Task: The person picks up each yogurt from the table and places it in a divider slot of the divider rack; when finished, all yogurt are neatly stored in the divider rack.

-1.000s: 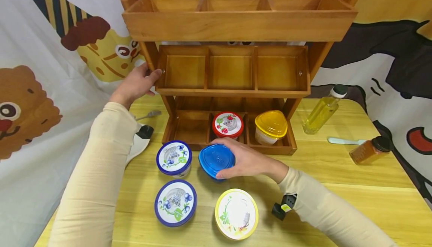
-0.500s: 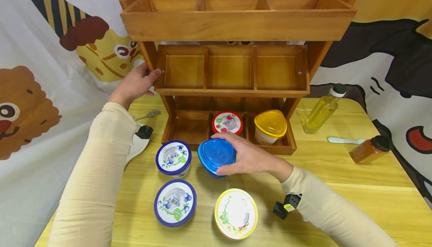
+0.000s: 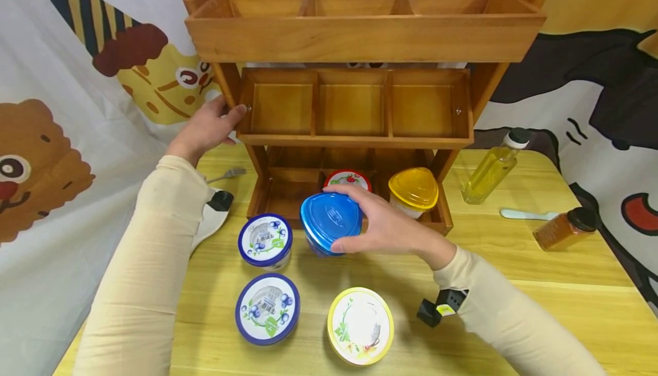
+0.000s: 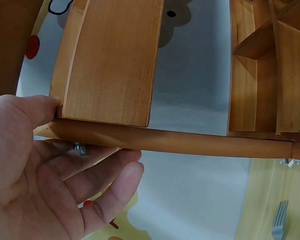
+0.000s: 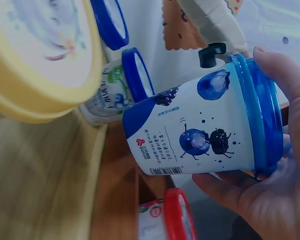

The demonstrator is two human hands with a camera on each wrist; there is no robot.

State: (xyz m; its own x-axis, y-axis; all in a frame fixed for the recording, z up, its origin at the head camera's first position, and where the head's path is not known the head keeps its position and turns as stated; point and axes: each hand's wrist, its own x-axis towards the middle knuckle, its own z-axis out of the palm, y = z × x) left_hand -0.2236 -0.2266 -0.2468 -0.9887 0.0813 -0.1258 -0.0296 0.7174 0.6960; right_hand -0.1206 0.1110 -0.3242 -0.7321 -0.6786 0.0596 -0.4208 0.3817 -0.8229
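Note:
My right hand (image 3: 390, 224) grips a blue-lidded yogurt cup (image 3: 330, 220) by its lid, held up off the table in front of the rack's bottom tier. In the right wrist view the cup's white side (image 5: 190, 125) shows blueberry and blackberry pictures. My left hand (image 3: 208, 127) holds the left upright of the wooden rack (image 3: 360, 39) beside the middle tier; the left wrist view shows the thumb on one side of the post (image 4: 190, 142) and the fingers on the other. In the bottom tier stand a red-lidded cup (image 3: 348, 178), partly hidden, and a yellow-lidded cup (image 3: 413, 188).
Two cups with dark blue rims (image 3: 264, 240) and a cup with a yellow rim (image 3: 360, 326) stand on the table in front. An oil bottle (image 3: 490, 167), a spreader (image 3: 526, 214) and a spice jar (image 3: 565, 228) lie right. A fork (image 3: 228, 175) is at left.
My right hand has lifted the blue-lidded yogurt cup and carried it slightly toward the rack, covering part of the red-lidded cup. The left hand stays on the post.

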